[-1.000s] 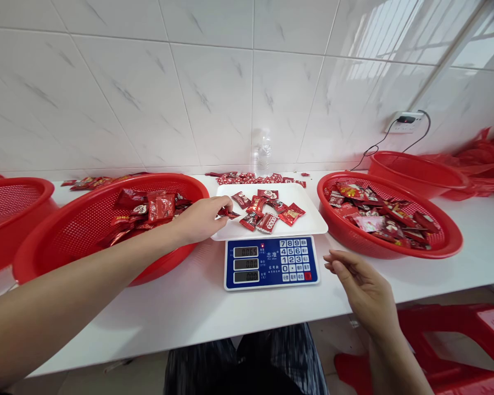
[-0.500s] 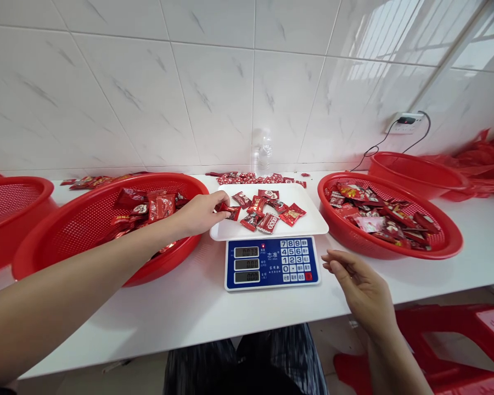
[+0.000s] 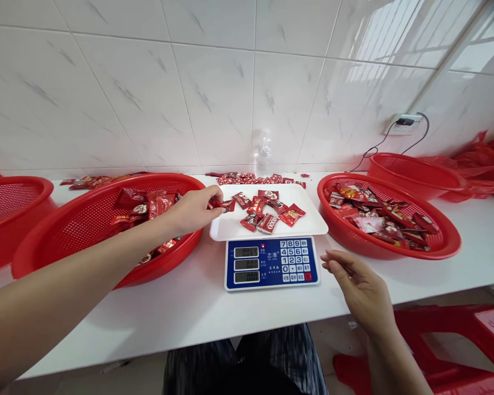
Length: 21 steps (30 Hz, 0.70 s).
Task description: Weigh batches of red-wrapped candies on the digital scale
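A white bench (image 3: 197,312) runs along a tiled wall (image 3: 148,93) and carries everything. The left basket (image 3: 86,230), red and wide, holds a loose heap of red packets toward its far side; much of its near rim is covered by the left forearm. A second red basket (image 3: 8,208) at the far left is cut off by the frame edge. The right basket (image 3: 444,247) holds a spread of packets, and another red basket (image 3: 415,173) stands behind it, near a heap of red bags (image 3: 486,159) that the right edge cuts off.

The scale (image 3: 271,263) sits between the two near baskets, its white pan (image 3: 239,227) carrying a small cluster of packets. The digits on its display are too small to read.

The left arm stretches long across the left basket, the left hand (image 3: 193,211) palm down at the pan's left edge. Its fingers pinch a red packet (image 3: 224,204), which is held just above the pan's left corner; whether it touches the pan cannot be told. The right hand (image 3: 360,288) hangs over the bench edge right of the scale, palm turned up and inward, fingers loosely curled and holding nothing.

A clear bottle (image 3: 263,156) against the wall is faint. More packets (image 3: 255,178) lie scattered behind the pan.
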Motion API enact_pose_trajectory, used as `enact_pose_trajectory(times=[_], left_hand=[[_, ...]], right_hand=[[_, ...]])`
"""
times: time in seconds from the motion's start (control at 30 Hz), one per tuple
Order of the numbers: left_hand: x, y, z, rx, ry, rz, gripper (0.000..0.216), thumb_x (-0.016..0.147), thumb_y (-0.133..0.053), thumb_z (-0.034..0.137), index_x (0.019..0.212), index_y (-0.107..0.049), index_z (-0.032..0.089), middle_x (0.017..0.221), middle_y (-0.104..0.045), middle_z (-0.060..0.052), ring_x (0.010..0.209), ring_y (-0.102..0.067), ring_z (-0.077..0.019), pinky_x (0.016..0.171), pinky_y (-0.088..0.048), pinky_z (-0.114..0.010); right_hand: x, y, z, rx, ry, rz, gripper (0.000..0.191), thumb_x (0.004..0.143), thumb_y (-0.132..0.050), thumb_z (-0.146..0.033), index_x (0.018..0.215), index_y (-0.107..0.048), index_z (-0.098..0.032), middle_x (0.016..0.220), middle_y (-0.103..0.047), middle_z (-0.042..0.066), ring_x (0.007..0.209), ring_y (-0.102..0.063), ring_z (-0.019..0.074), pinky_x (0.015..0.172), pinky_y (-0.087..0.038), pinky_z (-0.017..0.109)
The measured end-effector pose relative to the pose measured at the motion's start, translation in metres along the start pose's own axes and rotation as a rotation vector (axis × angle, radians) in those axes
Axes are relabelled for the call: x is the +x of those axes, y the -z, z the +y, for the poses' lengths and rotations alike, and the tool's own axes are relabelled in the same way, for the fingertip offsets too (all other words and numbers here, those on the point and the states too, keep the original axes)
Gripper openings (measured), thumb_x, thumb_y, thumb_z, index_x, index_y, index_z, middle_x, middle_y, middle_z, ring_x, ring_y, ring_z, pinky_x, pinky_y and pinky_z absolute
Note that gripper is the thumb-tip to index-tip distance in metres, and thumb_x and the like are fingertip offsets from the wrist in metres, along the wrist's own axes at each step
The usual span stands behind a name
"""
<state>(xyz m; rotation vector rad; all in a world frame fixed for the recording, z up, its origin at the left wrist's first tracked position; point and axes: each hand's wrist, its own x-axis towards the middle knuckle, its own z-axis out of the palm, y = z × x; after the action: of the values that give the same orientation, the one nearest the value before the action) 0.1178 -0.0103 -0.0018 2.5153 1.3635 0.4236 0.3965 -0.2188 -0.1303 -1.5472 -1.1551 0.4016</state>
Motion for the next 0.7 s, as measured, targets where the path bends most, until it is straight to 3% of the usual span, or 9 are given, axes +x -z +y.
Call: enact_pose_trajectory(times=[0.13,0.27,0.7], left_hand=[[-0.004,0.008,-0.005,-0.02,-0.008,0.048,0.015,0.078,-0.056,0.037,0.084,-0.051,0.024,0.087,-0.066,0.0,0.076,-0.059,-0.0182,0.066,-0.042,-0.029],[-0.007,0.013,-0.007,-0.027,0.037,0.046,0.017,0.078,-0.056,0.039,0.085,-0.051,0.024,0.083,-0.066,-0.001,0.07,-0.058,-0.0176,0.063,-0.042,-0.029],[-0.009,0.011,-0.01,-0.017,0.029,0.039,0.017,0.078,-0.056,0.039,0.082,-0.052,0.024,0.08,-0.065,0.0,0.067,-0.057,-0.0169,0.059,-0.04,-0.029]], right_hand=[[0.0,-0.001,0.001,0.007,0.012,0.0,0.029,0.084,-0.06,-0.039,0.108,-0.065,-0.022,0.102,-0.071,0.008,0.089,-0.068,0.0218,0.083,-0.054,0.04],[0.0,-0.003,0.0,0.008,0.025,-0.004,0.029,0.084,-0.06,-0.039,0.108,-0.065,-0.022,0.101,-0.071,0.008,0.089,-0.068,0.0224,0.082,-0.055,0.04],[-0.002,-0.002,0.0,0.006,0.01,0.001,0.028,0.084,-0.06,-0.039,0.107,-0.065,-0.024,0.101,-0.071,0.007,0.089,-0.068,0.0221,0.083,-0.054,0.04]])
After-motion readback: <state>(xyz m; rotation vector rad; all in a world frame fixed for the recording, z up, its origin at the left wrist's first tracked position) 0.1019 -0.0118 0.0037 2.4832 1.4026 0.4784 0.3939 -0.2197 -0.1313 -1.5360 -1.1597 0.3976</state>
